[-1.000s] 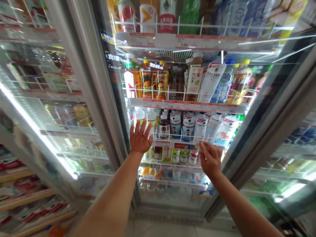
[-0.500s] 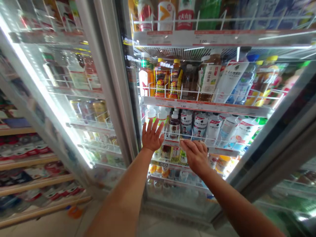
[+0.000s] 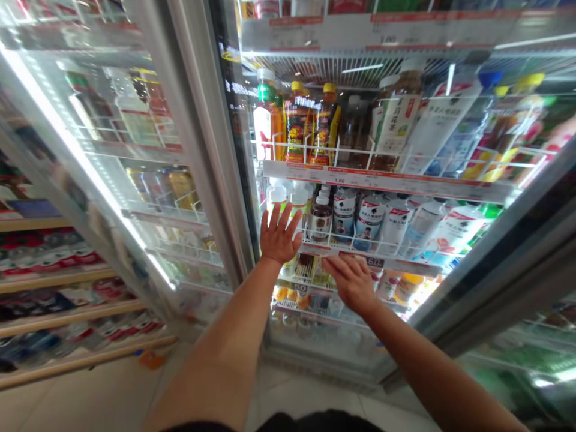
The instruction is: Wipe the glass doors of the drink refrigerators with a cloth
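Observation:
My left hand (image 3: 278, 236) is spread open, palm forward, against the wire front rail of a drinks shelf in an open cooler, just below two white-capped bottles (image 3: 288, 201). My right hand (image 3: 352, 281) lies palm down with fingers together on the price strip (image 3: 373, 259) of that same shelf; I cannot see anything in it. Behind the rail stands a row of small bottles (image 3: 360, 216) with white and red labels.
The shelf above carries tea and juice bottles (image 3: 310, 123) behind a white wire rail. A closed glass cooler door (image 3: 121, 156) stands at the left. The open door's frame (image 3: 504, 252) slants across the right. Wooden shelves of bottled drinks (image 3: 54, 264) line the far left.
My right hand has slid left along the price strip, closer to my left hand. The view has shifted so the cooler sits more to the right and higher. My left hand stays spread on the rail.

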`<move>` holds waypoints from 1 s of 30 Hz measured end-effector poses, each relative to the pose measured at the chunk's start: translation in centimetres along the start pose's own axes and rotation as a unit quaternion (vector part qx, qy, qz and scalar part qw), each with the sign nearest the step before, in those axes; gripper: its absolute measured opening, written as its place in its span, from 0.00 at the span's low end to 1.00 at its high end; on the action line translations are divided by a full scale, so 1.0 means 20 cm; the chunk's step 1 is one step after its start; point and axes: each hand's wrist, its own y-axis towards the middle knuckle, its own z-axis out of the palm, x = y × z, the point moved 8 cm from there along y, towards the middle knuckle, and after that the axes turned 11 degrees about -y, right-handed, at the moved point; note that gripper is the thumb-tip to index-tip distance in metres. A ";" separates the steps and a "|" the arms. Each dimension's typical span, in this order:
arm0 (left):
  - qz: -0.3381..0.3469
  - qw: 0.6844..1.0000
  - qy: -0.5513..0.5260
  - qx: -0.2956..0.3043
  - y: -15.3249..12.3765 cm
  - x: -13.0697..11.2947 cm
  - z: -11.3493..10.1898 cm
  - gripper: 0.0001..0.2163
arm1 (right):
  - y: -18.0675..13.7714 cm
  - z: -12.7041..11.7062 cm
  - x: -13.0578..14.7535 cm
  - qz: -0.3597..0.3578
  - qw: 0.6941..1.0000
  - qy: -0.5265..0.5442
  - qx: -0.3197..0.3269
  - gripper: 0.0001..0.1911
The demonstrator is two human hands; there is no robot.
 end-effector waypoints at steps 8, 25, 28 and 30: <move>-0.018 0.999 -0.030 0.012 -0.01 0.02 0.03 0.27 | -0.05 -0.19 -0.28 0.082 0.990 -0.085 -0.070 0.30; -0.069 0.993 -0.074 0.052 -0.03 0.08 0.08 0.28 | -0.46 -0.40 -0.75 0.147 0.973 -0.153 -0.089 0.23; -0.063 0.994 -0.066 0.054 -0.04 0.08 0.08 0.28 | -0.47 -0.51 -0.93 0.239 0.939 -0.188 -0.160 0.21; -0.053 0.996 -0.061 0.048 -0.04 0.08 0.08 0.28 | -0.49 -0.52 -0.94 0.263 0.930 -0.189 -0.172 0.21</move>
